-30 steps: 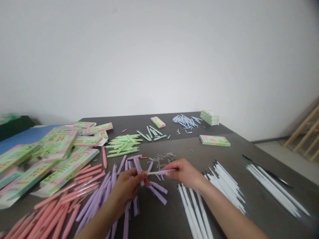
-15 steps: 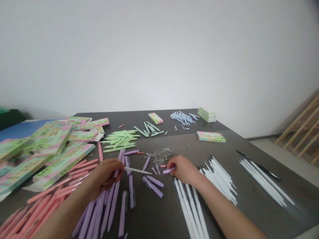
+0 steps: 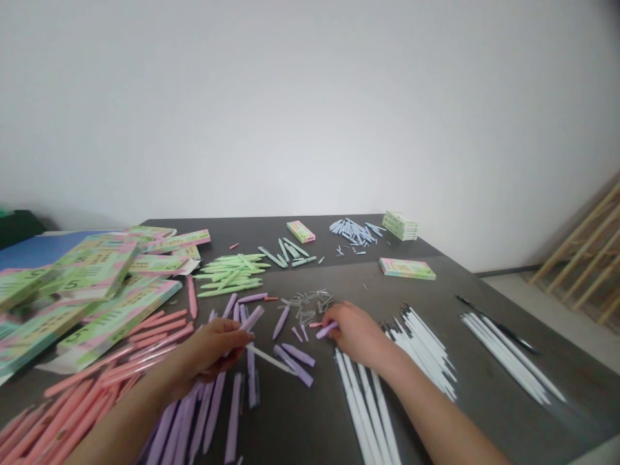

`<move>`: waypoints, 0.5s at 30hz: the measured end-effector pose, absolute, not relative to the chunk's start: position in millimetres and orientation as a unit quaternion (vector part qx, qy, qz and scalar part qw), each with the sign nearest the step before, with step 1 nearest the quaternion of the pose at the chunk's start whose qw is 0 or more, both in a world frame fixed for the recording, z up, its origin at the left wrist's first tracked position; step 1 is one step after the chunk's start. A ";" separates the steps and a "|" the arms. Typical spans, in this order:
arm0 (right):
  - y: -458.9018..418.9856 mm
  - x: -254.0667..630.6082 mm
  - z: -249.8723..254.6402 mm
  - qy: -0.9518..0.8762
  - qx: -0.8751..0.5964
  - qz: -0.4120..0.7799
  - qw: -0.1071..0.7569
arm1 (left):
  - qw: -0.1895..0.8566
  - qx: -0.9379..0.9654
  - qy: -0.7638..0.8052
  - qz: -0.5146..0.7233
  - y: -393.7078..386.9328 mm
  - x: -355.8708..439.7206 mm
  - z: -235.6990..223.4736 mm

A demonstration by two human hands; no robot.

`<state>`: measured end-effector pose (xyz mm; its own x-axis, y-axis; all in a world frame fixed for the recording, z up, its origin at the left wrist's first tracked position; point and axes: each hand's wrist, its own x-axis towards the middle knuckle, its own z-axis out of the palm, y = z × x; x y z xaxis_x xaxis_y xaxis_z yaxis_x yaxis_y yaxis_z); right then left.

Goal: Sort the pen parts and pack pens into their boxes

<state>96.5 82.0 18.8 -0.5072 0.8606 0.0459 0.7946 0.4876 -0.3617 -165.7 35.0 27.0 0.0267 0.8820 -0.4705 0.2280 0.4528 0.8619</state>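
Observation:
My left hand is closed around a purple pen barrel that tilts up to the right. From the same grip a thin white refill slants down to the right. Between the thumb and fingers of my right hand is a short purple pen piece; the fingertips are partly hidden. Loose purple pens lie on the table between the hands, and more purple barrels are heaped below my left wrist. Just beyond my right hand are small clear plastic parts.
White refills with dark tips lie in bundles at the right. Pink barrels and a pile of printed boxes cover the left side. Green pens, blue parts and stacked boxes sit farther back.
The purple barrel in my left hand has swung from nearly upright to leaning right. The white refill now slopes more steeply downward. My right hand has barely moved.

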 end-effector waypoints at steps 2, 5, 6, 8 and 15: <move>84.0 95.8 14.5 -0.851 -0.495 0.141 0.104 | 0.578 0.438 0.626 0.286 35.5 -166.9 27.1; 84.4 95.2 14.0 -0.853 -0.495 0.134 0.097 | 0.594 0.441 0.608 0.289 35.6 -168.3 29.0; 84.0 95.5 15.5 -0.854 -0.494 0.132 0.096 | 0.597 0.442 0.603 0.290 35.4 -168.5 29.8; 83.5 97.1 19.8 -0.855 -0.493 0.129 0.098 | 0.601 0.442 0.598 0.292 35.1 -168.6 31.2; 87.9 113.9 33.4 -0.848 -0.504 0.122 0.110 | 0.599 0.442 0.603 0.286 36.3 -168.7 29.1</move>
